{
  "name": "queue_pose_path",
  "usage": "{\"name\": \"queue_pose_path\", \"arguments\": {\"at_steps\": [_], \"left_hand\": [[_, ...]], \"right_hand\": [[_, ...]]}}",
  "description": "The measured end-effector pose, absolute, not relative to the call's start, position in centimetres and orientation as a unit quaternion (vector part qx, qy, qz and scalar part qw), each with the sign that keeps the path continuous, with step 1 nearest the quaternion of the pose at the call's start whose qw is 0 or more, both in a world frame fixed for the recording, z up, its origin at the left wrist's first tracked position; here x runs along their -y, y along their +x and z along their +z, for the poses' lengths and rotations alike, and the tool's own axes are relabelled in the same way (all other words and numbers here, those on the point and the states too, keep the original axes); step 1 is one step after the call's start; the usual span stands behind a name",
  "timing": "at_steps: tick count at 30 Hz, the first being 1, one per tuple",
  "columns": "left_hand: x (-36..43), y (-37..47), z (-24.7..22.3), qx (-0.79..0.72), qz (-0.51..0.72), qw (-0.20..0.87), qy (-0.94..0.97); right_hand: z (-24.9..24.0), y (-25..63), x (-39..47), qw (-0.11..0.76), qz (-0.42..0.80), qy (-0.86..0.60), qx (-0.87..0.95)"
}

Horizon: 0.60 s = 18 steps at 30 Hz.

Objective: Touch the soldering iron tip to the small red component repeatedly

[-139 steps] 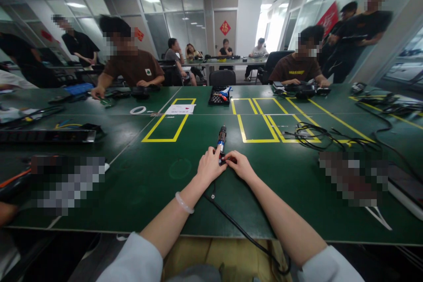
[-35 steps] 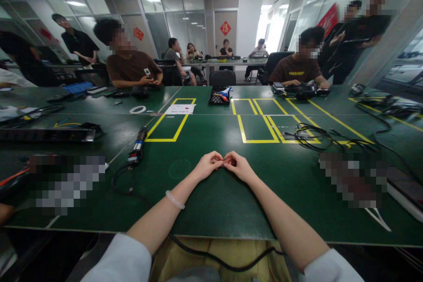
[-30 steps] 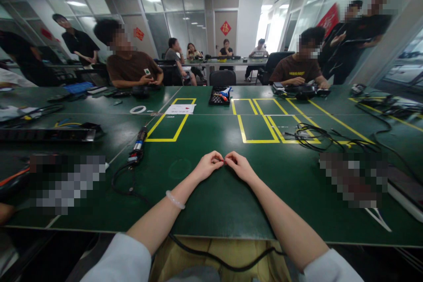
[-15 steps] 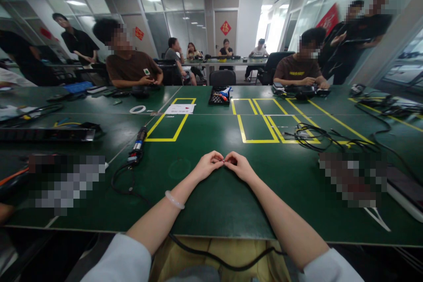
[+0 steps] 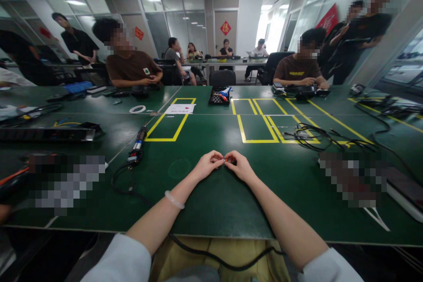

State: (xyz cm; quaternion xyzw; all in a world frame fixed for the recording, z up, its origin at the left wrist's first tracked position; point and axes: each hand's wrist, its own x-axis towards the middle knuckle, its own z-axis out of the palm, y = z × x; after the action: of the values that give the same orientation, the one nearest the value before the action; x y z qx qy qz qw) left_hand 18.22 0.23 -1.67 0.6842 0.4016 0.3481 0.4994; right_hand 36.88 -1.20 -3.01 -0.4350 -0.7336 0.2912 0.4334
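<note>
Fingertip to fingertip, my left hand (image 5: 210, 164) and my right hand (image 5: 238, 166) meet above the green table (image 5: 228, 211). Both are closed in a pinch. Between them shows a tiny piece (image 5: 225, 159) with grey and orange-red bits; my fingers cover most of it, and its kind cannot be made out. A pale bangle circles my left wrist.
An electric screwdriver (image 5: 137, 145) with a black cable lies to the left. Black cables (image 5: 306, 134) are coiled at the right. Ahead are a black tray (image 5: 219, 96), a paper sheet (image 5: 180, 109) and yellow tape outlines. Several people sit or stand beyond.
My hands stay almost in place. Slightly more of the small piece, with its orange-red bit, now shows between my fingertips.
</note>
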Motion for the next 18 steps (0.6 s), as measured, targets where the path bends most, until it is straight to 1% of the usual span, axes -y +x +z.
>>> {"name": "queue_pose_path", "arguments": {"at_steps": [5,12,18], "left_hand": [[-0.32,18.33,-1.91,-0.402,0.344,0.5,0.686],[-0.12,18.67,-1.46,-0.404,0.351,0.503,0.679],[0.1,18.64,-0.97,-0.407,0.348,0.494,0.685]], "right_hand": [[-3.04,37.05,1.28,0.432,0.285,-0.421,0.745],[-3.09,37.11,1.28,0.421,0.342,-0.437,0.718],[-2.78,37.07,1.34,0.423,0.324,-0.43,0.729]]}}
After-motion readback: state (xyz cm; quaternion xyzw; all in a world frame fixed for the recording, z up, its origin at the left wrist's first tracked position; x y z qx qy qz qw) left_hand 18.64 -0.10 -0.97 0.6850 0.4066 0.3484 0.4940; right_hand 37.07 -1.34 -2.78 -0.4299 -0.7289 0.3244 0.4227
